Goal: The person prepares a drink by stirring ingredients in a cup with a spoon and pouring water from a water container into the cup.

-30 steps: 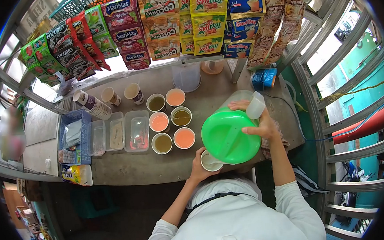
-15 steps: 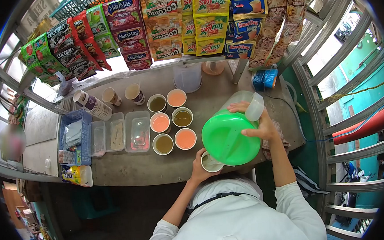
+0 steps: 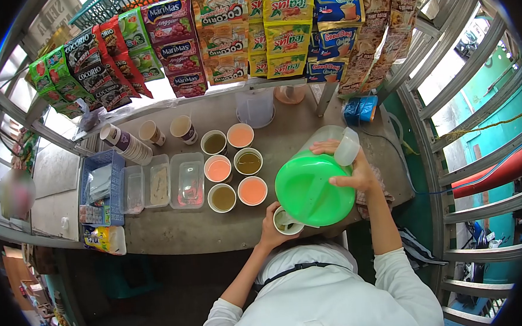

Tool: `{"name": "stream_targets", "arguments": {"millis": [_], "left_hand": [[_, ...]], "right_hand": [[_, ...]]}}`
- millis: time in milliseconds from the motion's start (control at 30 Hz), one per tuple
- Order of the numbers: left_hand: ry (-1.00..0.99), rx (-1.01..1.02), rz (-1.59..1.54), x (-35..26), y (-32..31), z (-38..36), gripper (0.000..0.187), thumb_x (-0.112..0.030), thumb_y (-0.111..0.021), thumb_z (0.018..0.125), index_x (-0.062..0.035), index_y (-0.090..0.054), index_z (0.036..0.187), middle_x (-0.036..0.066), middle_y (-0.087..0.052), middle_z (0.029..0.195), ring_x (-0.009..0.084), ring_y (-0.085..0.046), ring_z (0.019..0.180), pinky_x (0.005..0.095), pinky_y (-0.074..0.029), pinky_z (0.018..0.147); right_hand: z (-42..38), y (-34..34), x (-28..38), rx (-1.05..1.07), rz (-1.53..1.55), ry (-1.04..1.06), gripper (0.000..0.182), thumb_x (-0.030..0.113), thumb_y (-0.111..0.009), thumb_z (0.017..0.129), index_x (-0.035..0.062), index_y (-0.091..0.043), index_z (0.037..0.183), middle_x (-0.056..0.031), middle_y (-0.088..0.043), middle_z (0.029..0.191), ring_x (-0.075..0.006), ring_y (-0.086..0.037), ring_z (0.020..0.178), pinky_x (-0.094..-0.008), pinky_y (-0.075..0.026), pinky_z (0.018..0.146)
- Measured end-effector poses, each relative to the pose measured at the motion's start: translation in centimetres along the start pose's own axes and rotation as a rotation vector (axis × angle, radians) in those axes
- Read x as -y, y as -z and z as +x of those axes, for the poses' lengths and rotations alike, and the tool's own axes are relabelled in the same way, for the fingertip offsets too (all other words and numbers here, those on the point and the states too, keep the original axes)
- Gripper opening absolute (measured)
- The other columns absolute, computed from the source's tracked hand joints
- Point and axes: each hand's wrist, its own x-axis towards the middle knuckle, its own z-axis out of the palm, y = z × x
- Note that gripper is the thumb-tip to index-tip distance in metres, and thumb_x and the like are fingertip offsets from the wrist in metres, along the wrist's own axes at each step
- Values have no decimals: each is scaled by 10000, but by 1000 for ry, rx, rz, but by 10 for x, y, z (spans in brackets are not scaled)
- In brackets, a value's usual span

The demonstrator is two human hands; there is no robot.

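My left hand (image 3: 270,227) is wrapped round a paper cup (image 3: 281,220) at the table's front edge. Greenish liquid shows inside the cup. Above it, my right hand (image 3: 357,172) grips a clear plastic pitcher with a green lid (image 3: 313,189), tilted so that its lid end is over the cup's rim. The lid hides part of the cup and the pouring spot. Just left of the pitcher stand several filled paper cups: three with orange-pink drink (image 3: 252,190) and three with olive-green drink (image 3: 222,198).
Clear plastic boxes (image 3: 187,179) and a blue basket (image 3: 101,187) sit on the left of the table (image 3: 241,227). Behind are stacked paper cups (image 3: 126,144) and a translucent tub (image 3: 255,108). Drink sachets (image 3: 223,34) hang overhead. A cloth (image 3: 377,193) lies right.
The inside of the held cup looks greener, with more liquid showing. The pitcher and both hands have stayed almost in place.
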Motion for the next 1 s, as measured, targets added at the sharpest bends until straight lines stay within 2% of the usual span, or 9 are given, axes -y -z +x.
{"name": "stream_targets", "arguments": {"millis": [233, 433, 533, 633, 733, 833, 1000], "left_hand": [[-15, -10, -13, -2, -1, 2, 911, -210, -929, 552, -59, -389, 1270, 145, -631, 1098, 278, -653, 1013, 375, -535, 863], [-33, -31, -24, -10, -4, 8, 893, -201, -926, 556, -59, -401, 1264, 136, -631, 1105, 270, -653, 1012, 376, -535, 866], [-74, -54, -44, -14, -11, 19, 891, -231, -936, 554, -45, -407, 1246, 103, -601, 1127, 227, -654, 987, 347, -537, 861], [-44, -54, -57, -22, -19, 34, 881, -215, -933, 560, -55, -401, 1243, 102, -606, 1125, 222, -646, 1008, 348, -530, 878], [-56, -61, -120, -26, -30, 48, 905, -206, -934, 558, -67, -379, 1259, 104, -601, 1138, 220, -642, 1015, 349, -525, 888], [-109, -93, -127, -33, -36, 62, 896, -188, -923, 588, -76, -363, 1278, 123, -633, 1114, 258, -660, 1012, 362, -541, 860], [-196, -138, -98, -21, -49, 63, 1005, -175, -931, 561, -85, -282, 1323, 145, -584, 1206, 280, -614, 1096, 379, -506, 928]], "right_hand": [[1, 4, 0, 1, -14, -13, 605, 268, -766, 625, 18, -658, 1165, -144, -655, 1200, -322, -580, 1167, -432, -402, 1035], [-3, 15, -4, -82, 197, -114, 618, 245, -764, 633, -16, -642, 1180, -151, -642, 1212, -286, -571, 1179, -401, -396, 1046], [-7, 27, -6, -151, 354, -196, 652, 223, -759, 631, -46, -611, 1207, -176, -622, 1227, -266, -572, 1173, -386, -414, 1029], [-12, 42, -9, -244, 472, -246, 686, 236, -738, 646, -69, -575, 1238, -207, -604, 1236, -259, -598, 1124, -371, -449, 990], [-20, 61, -23, -368, 487, -198, 690, 278, -702, 673, -78, -554, 1244, -213, -605, 1223, -258, -626, 1058, -357, -480, 944], [-30, 79, -45, -517, 565, -168, 669, 335, -665, 719, -76, -549, 1234, -197, -622, 1178, -257, -639, 1003, -361, -503, 906], [-42, 117, -78, -526, 788, -227, 569, 401, -581, 838, -23, -552, 1217, -156, -644, 1078, -255, -649, 934, -373, -539, 818]]}}
